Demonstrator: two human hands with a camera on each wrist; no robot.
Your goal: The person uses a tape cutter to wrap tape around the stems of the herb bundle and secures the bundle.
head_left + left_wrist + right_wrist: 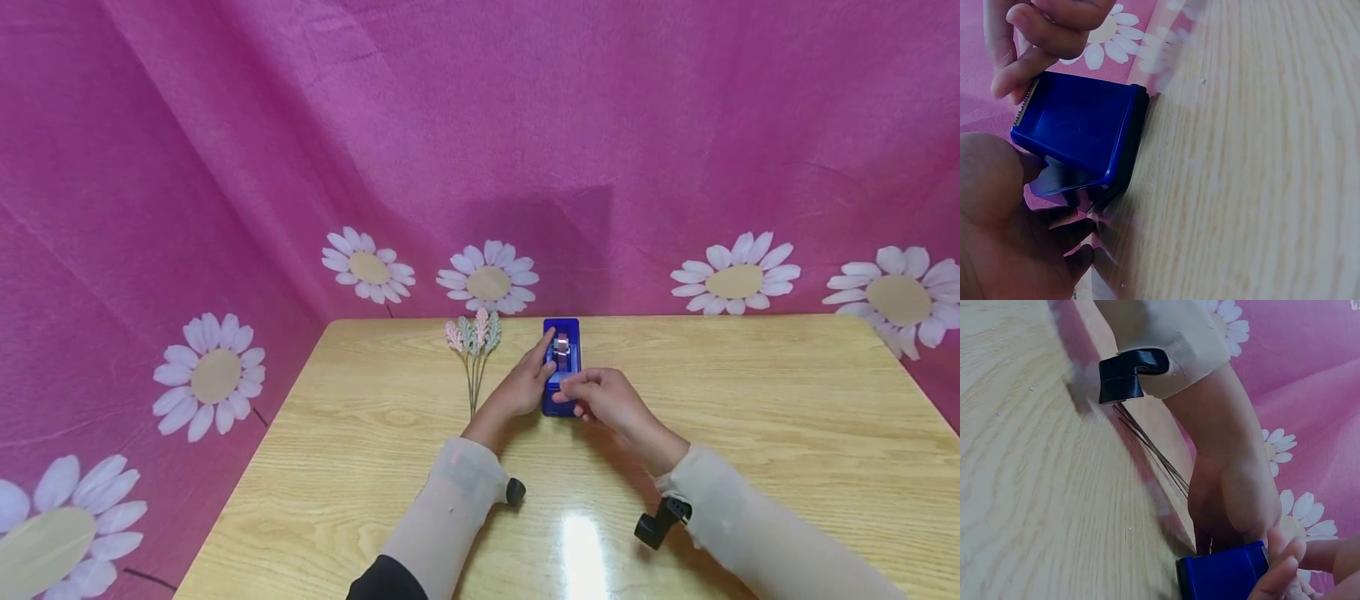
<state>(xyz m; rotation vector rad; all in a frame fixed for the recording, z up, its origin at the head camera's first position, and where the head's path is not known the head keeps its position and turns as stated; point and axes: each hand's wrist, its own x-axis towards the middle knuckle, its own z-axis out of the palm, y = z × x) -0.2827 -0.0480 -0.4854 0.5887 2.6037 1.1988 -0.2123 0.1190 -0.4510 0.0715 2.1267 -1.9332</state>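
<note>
A blue tape dispenser (561,407) stands lengthwise near the far edge of the table, with a tape roll (562,348) inside. My left hand (522,387) holds it from the left, thumb on its upper side and fingers along the body. At the near end, the right hand (611,402) has thumb and fingertips pinched together right at the serrated cutter (1027,103). The tape's end seems to be between those fingertips; being clear and thin, it is hard to see. In the right wrist view, the dispenser (1225,575) shows only in part at the bottom.
Left of the dispenser lie several pink and pale green artificial flower sprigs (474,335) on thin stems. Pink cloth with daisies (487,279) hangs behind the wooden table (360,467). Each wrist wears a black camera (660,523).
</note>
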